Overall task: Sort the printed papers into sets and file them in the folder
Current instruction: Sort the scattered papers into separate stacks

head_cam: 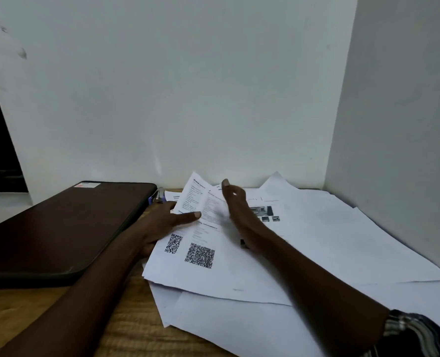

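Your left hand (159, 222) pinched the QR-code sheet (200, 255), thumb on top, likely steadying it for sorting. Right hand (237, 207) hovered over the loose papers (342, 240); grip unclear. Folder (59, 228) lay closed alongside, left.

The printed papers (239, 279), from the centre toward 4 o'clock, are thin white paper, matt and smooth. The folder (59, 228) at 9 o'clock looks like dark brown leather or an imitation of it, smooth, with a soft shine; which one I cannot tell. The table (126, 328) at 7 o'clock is matt wood with visible grain. The wall (188, 99) at 12 o'clock is matt paint. The sleeve (417, 336) at 5 o'clock is striped cloth.
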Demonstrator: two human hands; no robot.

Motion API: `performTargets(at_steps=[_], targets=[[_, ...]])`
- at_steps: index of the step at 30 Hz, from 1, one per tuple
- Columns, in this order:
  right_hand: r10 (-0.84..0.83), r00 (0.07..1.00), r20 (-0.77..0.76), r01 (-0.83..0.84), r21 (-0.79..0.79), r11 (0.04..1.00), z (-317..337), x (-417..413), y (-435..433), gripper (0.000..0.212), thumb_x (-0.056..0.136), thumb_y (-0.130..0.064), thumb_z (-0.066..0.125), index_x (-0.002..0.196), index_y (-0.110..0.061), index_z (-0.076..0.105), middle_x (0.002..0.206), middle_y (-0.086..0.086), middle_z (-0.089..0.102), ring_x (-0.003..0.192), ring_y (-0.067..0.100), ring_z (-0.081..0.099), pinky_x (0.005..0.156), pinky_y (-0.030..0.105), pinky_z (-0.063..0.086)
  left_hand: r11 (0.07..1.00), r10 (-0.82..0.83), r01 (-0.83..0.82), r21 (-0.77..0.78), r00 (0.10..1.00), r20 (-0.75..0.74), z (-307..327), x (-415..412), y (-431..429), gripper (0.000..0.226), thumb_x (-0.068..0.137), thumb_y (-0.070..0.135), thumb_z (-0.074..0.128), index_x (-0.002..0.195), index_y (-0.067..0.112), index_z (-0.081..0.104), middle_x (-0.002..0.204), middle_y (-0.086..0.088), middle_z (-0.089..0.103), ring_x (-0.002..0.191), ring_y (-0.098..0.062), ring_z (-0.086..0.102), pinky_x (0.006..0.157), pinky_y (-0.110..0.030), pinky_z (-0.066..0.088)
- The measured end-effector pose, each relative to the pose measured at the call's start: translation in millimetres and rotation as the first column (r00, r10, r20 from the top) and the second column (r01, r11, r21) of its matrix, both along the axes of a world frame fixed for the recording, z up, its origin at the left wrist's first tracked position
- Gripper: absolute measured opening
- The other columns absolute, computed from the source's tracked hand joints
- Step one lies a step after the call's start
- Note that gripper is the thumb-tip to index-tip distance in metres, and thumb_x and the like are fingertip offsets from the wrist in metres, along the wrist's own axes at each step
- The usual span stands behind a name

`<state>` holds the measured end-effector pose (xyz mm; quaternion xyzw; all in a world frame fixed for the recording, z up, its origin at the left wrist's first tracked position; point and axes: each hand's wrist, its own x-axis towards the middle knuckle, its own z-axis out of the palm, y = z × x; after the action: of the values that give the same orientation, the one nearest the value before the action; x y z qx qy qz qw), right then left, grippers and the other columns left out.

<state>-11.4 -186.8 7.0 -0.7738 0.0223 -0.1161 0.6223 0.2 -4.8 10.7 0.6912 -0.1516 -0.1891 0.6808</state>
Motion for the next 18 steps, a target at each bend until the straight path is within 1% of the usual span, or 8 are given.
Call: performTargets(at_steps=[4,6,9,11,13,15,16,18], targets=[[0.079,0.997,0.014,-0.079,-0.002,0.997,-2.2,1.9,16.8,0.062,0.095,-0.062,0.035,0.141,-0.021,0.036,0.145,0.003,0.041,0.132,0.018,0.04,0.11,0.035,0.029,0.997,-0.035,0.026,0.074,0.993,0.112,1.2,-9.4,-5.5,0.034,0.087,-0.016,0.057,0.114,0.004,0.062,0.102,-0.009,0.075,0.093,-0.024,0.073,0.076,-0.033,0.06],[0.034,0.996,0.086,-0.03,-0.05,0.998,4.5,2.9,11.8,0.059,0.095,-0.059,0.04,0.14,-0.021,0.036,0.143,0.003,0.044,0.128,0.02,0.044,0.107,0.032,0.032,0.997,0.018,-0.028,0.075,0.991,0.129,1.0,-7.0,-2.0,0.038,0.087,-0.015,0.057,0.12,0.004,0.06,0.108,-0.013,0.073,0.099,-0.029,0.071,0.086,-0.046,0.058],[-0.218,0.937,0.274,0.277,-0.2,0.94,18.8,3.8,-18.3,0.073,0.086,-0.046,0.066,0.142,-0.013,0.034,0.142,0.012,0.044,0.127,0.025,0.047,0.11,0.034,0.035,0.984,0.156,-0.153,-0.095,0.988,0.02,7.6,-2.9,11.1,0.039,0.094,-0.01,0.046,0.131,0.004,0.053,0.121,-0.021,0.066,0.105,-0.038,0.066,0.082,-0.053,0.056],[-0.285,0.937,0.202,0.325,-0.205,0.923,23.4,2.9,-42.4,0.092,0.081,-0.041,0.075,0.148,-0.004,0.023,0.146,0.014,0.036,0.136,0.026,0.038,0.113,0.036,0.031,0.954,0.153,-0.166,-0.25,0.986,-0.071,14.7,-0.2,18.0,0.042,0.095,-0.004,0.039,0.135,0.003,0.05,0.128,-0.024,0.061,0.107,-0.038,0.064,0.078,-0.051,0.058],[-0.139,0.99,-0.023,0.139,0.002,0.99,23.9,-2.8,-52.2,0.094,0.078,-0.046,0.076,0.147,-0.005,0.028,0.133,0.007,0.048,0.125,0.025,0.051,0.104,0.039,0.046,0.925,0.114,-0.15,-0.348,0.986,-0.123,19.4,-0.4,23.5,0.049,0.087,0.007,0.044,0.136,0.006,0.051,0.127,-0.022,0.062,0.101,-0.037,0.067,0.075,-0.049,0.06],[0.13,0.983,-0.13,-0.111,0.147,0.983,19.7,-7.8,-44.0,0.056,0.087,-0.043,0.068,0.129,-0.007,0.055,0.119,0.009,0.066,0.106,0.024,0.065,0.092,0.039,0.054,0.935,0.101,-0.122,-0.334,0.992,-0.08,24.2,-8.1,20.1,0.048,0.089,0.012,0.047,0.136,0.006,0.051,0.127,-0.02,0.062,0.098,-0.031,0.07,0.075,-0.042,0.06],[0.207,0.968,-0.14,-0.189,0.136,0.973,18.9,-10.3,-37.8,0.04,0.092,-0.042,0.061,0.119,-0.012,0.061,0.115,0.006,0.069,0.103,0.021,0.066,0.093,0.039,0.053,0.954,0.139,-0.132,-0.268,0.99,0.005,24.7,-11.7,16.6,0.04,0.095,0.011,0.046,0.133,0.005,0.053,0.122,-0.018,0.064,0.092,-0.022,0.072,0.071,-0.033,0.06],[0.254,0.958,-0.136,-0.253,0.025,0.967,17.2,-11.9,-31.4,0.041,0.095,-0.049,0.052,0.119,-0.017,0.059,0.114,-0.001,0.068,0.103,0.013,0.065,0.096,0.034,0.049,0.926,0.378,-0.368,-0.088,0.887,0.264,25.9,-12.8,20.6,0.022,0.1,0.005,0.048,0.119,0.004,0.058,0.1,-0.012,0.066,0.06,0.003,0.067,0.053,-0.012,0.05]])
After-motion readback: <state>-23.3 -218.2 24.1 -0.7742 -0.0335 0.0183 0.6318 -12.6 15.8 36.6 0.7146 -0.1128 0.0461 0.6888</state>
